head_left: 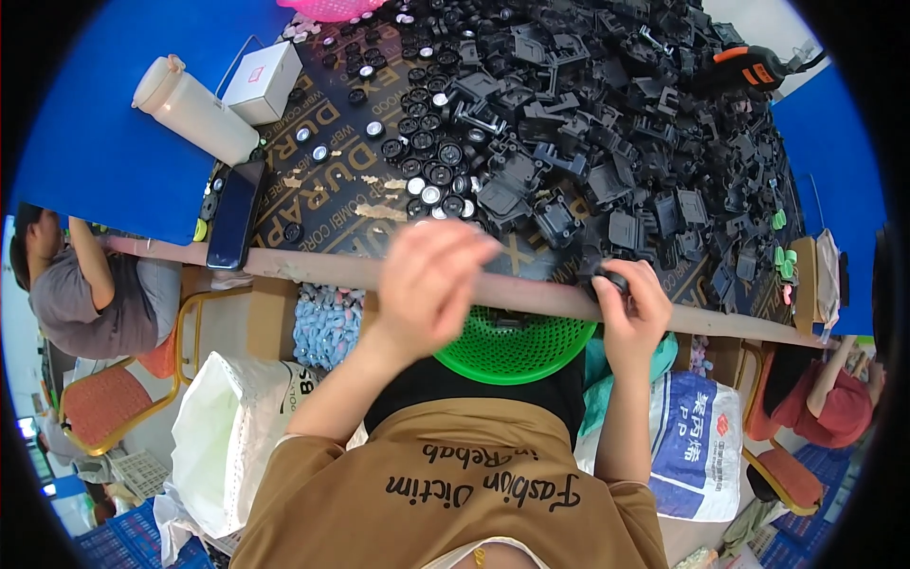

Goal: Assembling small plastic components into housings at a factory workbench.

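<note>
Black part (pixel 612 281): just right of the green basket (pixel 512 368); probably light, stiff — best pinched by its edges;
Right hand (pixel 637 308): I clamp that part;
Left hand (pixel 428 284): near the basket's left rim — blurred; I can't tell its grip

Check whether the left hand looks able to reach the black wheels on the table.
Probably yes: the left hand, blurred, appears at the table edge, and the black wheels lie just beyond it, with nothing seen standing between.
</note>
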Demonstrator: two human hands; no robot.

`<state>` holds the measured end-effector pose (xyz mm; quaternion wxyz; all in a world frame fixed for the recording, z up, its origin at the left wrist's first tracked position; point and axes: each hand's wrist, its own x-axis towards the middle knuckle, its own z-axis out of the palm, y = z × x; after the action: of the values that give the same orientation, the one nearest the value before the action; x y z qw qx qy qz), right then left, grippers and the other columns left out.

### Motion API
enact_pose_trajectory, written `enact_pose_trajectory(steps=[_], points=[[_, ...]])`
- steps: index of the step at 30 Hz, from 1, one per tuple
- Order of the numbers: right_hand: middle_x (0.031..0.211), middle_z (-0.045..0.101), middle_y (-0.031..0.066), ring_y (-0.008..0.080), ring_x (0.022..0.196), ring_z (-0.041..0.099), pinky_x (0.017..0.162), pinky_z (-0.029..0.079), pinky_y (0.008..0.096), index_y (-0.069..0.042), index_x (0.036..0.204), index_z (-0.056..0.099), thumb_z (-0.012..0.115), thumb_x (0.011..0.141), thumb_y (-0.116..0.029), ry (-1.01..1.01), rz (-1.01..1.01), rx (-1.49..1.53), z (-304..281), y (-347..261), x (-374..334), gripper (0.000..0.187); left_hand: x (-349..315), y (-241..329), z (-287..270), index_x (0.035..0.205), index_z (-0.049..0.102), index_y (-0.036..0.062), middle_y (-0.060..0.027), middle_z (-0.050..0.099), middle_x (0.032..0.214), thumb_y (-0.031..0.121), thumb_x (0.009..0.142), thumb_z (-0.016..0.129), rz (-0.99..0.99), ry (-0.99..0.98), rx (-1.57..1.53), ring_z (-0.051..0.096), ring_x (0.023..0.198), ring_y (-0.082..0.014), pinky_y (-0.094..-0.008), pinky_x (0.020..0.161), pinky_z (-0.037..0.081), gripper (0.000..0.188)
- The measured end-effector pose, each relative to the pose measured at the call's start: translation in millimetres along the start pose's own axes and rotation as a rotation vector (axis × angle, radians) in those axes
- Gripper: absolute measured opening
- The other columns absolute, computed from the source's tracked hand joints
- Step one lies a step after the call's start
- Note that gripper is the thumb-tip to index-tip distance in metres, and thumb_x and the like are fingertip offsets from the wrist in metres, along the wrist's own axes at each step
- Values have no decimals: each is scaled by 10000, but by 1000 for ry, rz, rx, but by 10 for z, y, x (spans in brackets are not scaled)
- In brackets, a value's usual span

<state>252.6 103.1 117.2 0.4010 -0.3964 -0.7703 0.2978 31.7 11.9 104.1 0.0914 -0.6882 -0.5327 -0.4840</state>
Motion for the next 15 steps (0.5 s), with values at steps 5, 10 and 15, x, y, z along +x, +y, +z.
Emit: enact_pose_trajectory(steps=[5, 10, 15], points=[[836, 618, 104, 204, 776, 573, 729, 448, 290, 44, 859, 629, 648, 686, 10, -48, -23, 517, 164, -170, -386, 177, -16, 473, 158, 1405, 228, 52, -171, 367, 1361, 177, 709, 764, -535, -406, -940, 409, 1245, -268, -366, 1011, 359, 887], [951, 624, 147, 189, 733, 597, 644, 490, 287, 14, 895, 590, 576, 754, 12, -160, 159, 729, 216, -147, -656, 141, -167, 390, 31, 1241, 384, 19, -160, 511, 1212, 8, 766, 673, -851, -347, -1202, 541, 1101, -245, -393, 942, 446, 556], [716, 592, 140, 301, 678, 591, 631, 459, 380, -34, 794, 515, 607, 773, -188, -676, -355, -320, 396, -36, -754, 181, -233, 212, 30, 1223, 392, 9, -180, 515, 1202, 27, 778, 665, -789, -255, -1249, 540, 1102, -248, -385, 937, 451, 522]])
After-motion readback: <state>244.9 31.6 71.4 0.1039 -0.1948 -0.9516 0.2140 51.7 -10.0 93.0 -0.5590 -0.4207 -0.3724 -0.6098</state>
